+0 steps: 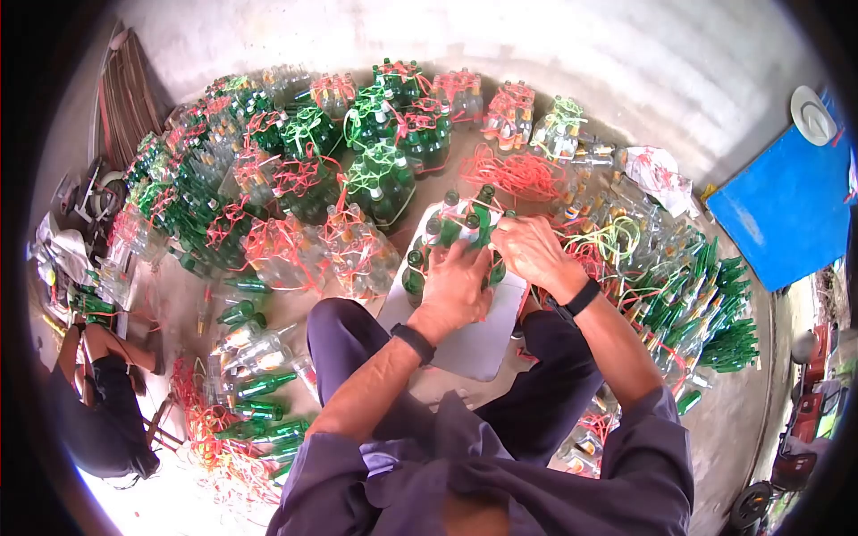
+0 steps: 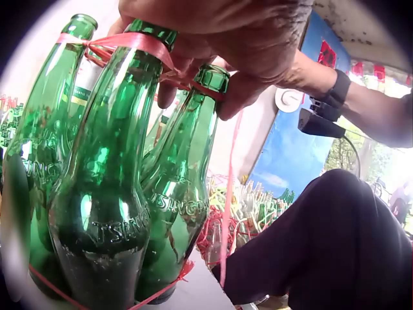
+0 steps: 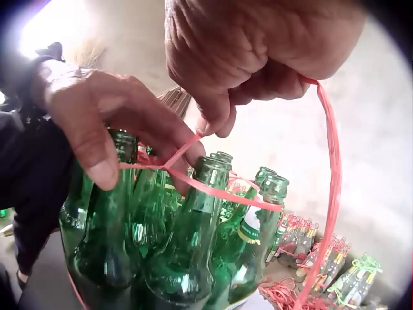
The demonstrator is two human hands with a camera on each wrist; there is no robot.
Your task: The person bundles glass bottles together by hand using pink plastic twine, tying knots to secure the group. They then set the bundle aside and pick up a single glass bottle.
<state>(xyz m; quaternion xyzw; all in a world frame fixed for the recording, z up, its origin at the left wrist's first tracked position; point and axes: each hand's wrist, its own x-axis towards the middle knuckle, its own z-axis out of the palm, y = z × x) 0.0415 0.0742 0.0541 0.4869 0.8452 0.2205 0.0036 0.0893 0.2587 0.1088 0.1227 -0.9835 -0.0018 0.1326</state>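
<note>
Several green bottles [image 3: 184, 252] stand bunched on a pale board [image 1: 478, 353] between the person's knees. Red plastic string [image 2: 139, 42] runs around their necks, with another strand lower around their bodies. The left hand [image 1: 456, 281] reaches over the bunch, its thumb and fingers around one bottle neck [image 3: 122, 145] and beside the string. Just above and to the right, the right hand [image 3: 258, 55] pinches the string between thumb and forefinger, pulling a strand up taut from the necks. A longer length [image 3: 332, 161] hangs from that hand in a loop.
Tied bundles of clear and green bottles [image 1: 362, 255] stand ahead and left. Loose bottles [image 1: 259, 384] lie beside the left knee. A heap of red string [image 1: 514, 174] lies ahead, more bottles [image 1: 715, 313] to the right. Another person [image 1: 103, 402] sits at far left.
</note>
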